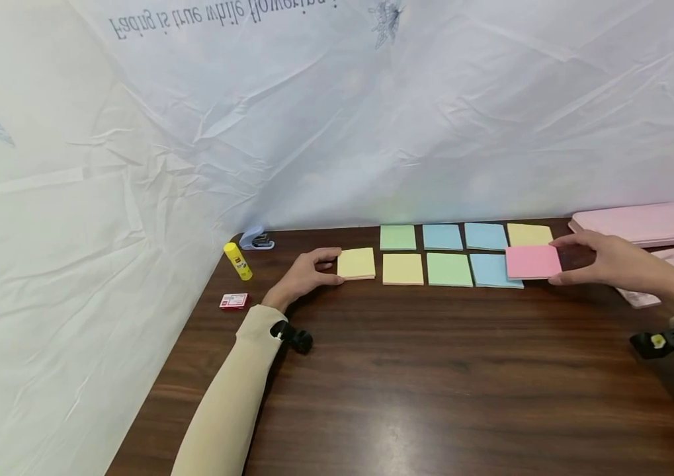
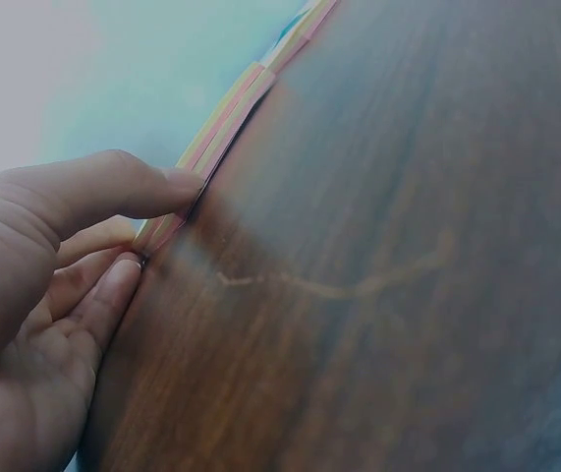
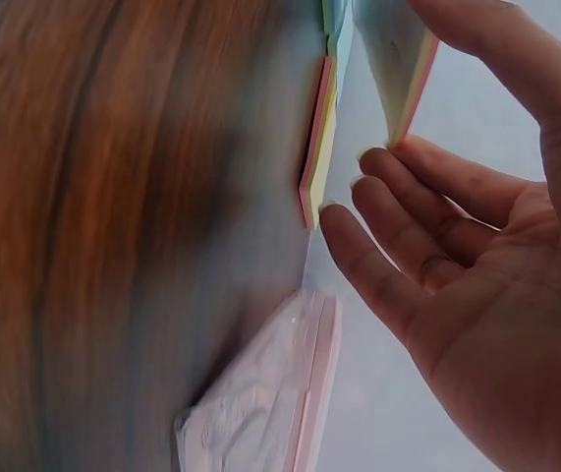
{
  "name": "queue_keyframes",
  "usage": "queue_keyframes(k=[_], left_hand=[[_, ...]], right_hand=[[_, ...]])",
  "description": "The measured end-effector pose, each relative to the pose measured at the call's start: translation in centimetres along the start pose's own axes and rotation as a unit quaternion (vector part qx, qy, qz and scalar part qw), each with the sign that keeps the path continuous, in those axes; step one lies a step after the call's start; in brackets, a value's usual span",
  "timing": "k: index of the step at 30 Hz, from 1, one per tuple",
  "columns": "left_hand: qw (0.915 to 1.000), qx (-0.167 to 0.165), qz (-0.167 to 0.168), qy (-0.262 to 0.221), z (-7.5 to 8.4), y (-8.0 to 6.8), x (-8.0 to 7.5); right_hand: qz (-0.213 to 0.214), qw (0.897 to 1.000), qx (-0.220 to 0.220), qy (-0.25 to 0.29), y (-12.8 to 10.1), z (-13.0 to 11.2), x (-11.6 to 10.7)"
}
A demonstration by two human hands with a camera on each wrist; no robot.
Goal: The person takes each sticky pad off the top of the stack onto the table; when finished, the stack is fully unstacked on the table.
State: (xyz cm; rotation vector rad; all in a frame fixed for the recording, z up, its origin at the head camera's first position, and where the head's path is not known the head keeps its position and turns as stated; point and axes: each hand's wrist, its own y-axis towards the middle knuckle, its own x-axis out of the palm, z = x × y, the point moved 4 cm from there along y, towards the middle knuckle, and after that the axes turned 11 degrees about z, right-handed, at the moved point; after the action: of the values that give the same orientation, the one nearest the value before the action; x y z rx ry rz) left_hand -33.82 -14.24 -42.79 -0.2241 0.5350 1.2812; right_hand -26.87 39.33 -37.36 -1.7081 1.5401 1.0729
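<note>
The left hand (image 1: 303, 276) pinches the square yellow sticky-note pad (image 1: 356, 263) by its left edge; the right hand (image 1: 601, 259) grips the square pink sticky-note pad (image 1: 532, 262), lifted above the dark wooden table (image 1: 432, 383).

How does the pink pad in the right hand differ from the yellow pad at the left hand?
The pink pad is pink and held lifted off the table by the right hand; the yellow pad is yellow and lies flat on the wood, the left hand pinching its edge. The pink pad overlaps a blue pad in the row; the yellow pad sits apart at the row's left end. Both are square sticky-note pads of similar size.
</note>
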Motion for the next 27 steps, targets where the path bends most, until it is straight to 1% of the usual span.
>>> queue_keyframes(k=[6, 13, 19, 27], left_hand=[[1.0000, -0.003, 0.001, 0.001, -0.1, 0.0, -0.1], [1.0000, -0.001, 0.000, 0.001, -0.1, 0.0, -0.1], [1.0000, 0.000, 0.003, -0.003, 0.0, 0.0, -0.1], [1.0000, -0.001, 0.001, -0.004, -0.1, 0.2, 0.0]], right_hand=[[0.008, 1.000, -0.005, -0.027, -0.1, 1.0, -0.3], [-0.006, 0.999, -0.003, -0.044, -0.3, 1.8, -0.3], [-0.009, 0.999, -0.009, -0.045, -0.3, 2.0, -0.3], [-0.019, 0.997, -0.024, -0.070, -0.1, 1.8, 0.0]])
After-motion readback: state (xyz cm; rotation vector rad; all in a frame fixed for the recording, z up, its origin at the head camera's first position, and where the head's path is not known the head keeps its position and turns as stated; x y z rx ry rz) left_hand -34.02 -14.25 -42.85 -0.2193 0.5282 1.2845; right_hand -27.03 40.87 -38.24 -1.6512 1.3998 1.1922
